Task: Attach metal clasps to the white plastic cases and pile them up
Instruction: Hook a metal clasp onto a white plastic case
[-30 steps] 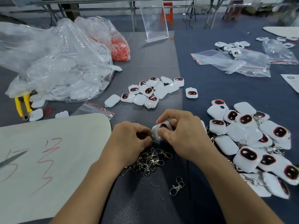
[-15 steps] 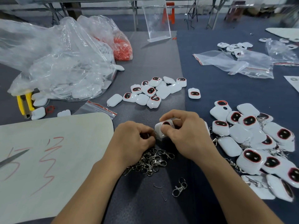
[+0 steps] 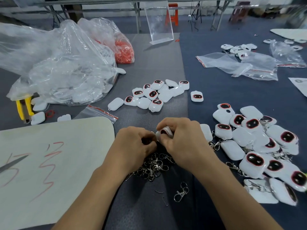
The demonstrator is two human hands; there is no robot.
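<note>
My right hand [image 3: 182,140] grips a white plastic case [image 3: 164,132] with a red-rimmed dark window, held just above the table centre. My left hand [image 3: 134,143] is curled right beside it, fingertips at the case's left end; what it pinches is hidden by the fingers. Under both hands lies a heap of metal clasps [image 3: 154,165], and one loose clasp [image 3: 181,193] lies nearer me. A group of cases without clasps [image 3: 154,95] sits beyond my hands. To the right is a pile of cases with clasps attached [image 3: 259,146].
A large clear bag of white cases [image 3: 63,72] and a bag of red rings [image 3: 124,52] sit far left. A white board with red marks [image 3: 41,163] lies at left, yellow pliers [image 3: 25,108] beyond it. Empty zip bags [image 3: 240,65] and a clear acrylic stand [image 3: 159,24] are farther back.
Both hands stay together over the clasp heap. The right hand has turned the case slightly, its window now tilted more away; the camera view shifted a little.
</note>
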